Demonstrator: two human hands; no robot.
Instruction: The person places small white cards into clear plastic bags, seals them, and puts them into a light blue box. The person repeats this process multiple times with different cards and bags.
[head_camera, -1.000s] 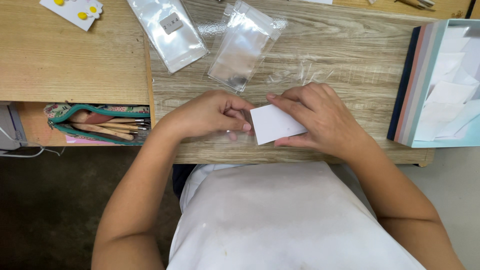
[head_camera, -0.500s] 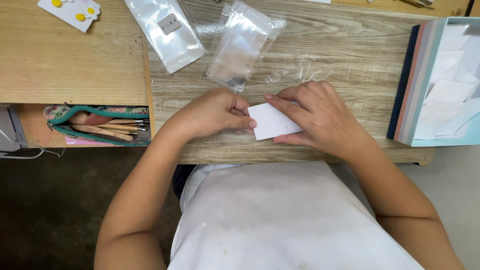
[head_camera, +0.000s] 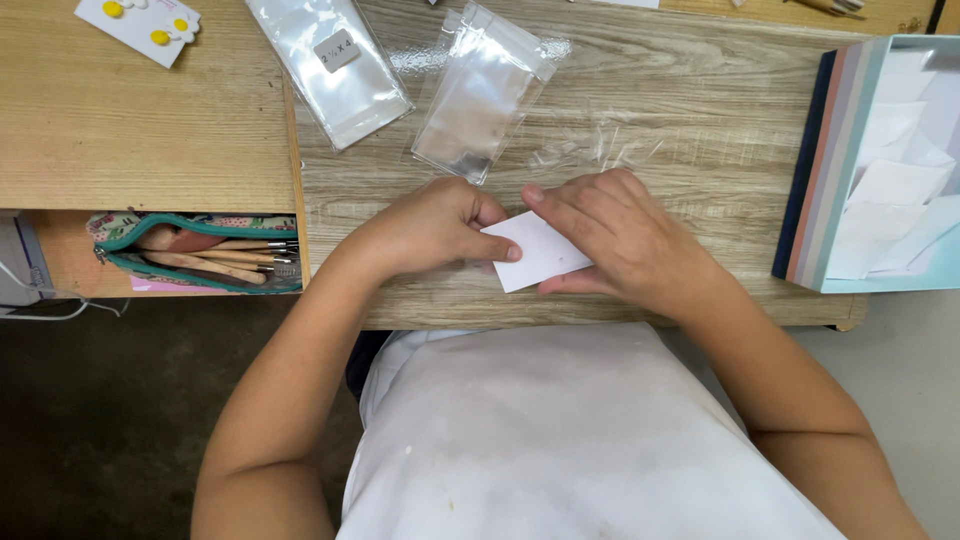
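Two hands meeting over one small white card (head_camera: 536, 250) near the front edge of the wooden table (head_camera: 700, 110). Left hand (head_camera: 430, 225) curled, fingers bent inward, thumb tip pressed flat on the card's left edge, pinching it. Right hand (head_camera: 625, 240) closed around the card's right side, index finger stretched along its top edge, thumb underneath, other fingers folded over. Card held just above the tabletop, slightly tilted, its lower left corner free. Just beyond the left hand, a stack of small clear plastic bags (head_camera: 480, 95), lying askew. Further left, a longer clear bag (head_camera: 330, 65) with a small grey label, crossing the seam between the two table boards. Loose scraps of clear film (head_camera: 590, 150) on the wood just beyond the right hand. At far right, an open box (head_camera: 815, 160) with striped sides, white paper pieces inside. Far left corner, a white card of yellow earrings (head_camera: 140, 22). Below the left board, in an open shelf, a teal-edged zip pouch (head_camera: 195, 255) with wooden-handled tools showing. White apron (head_camera: 560, 440) filling the lower middle
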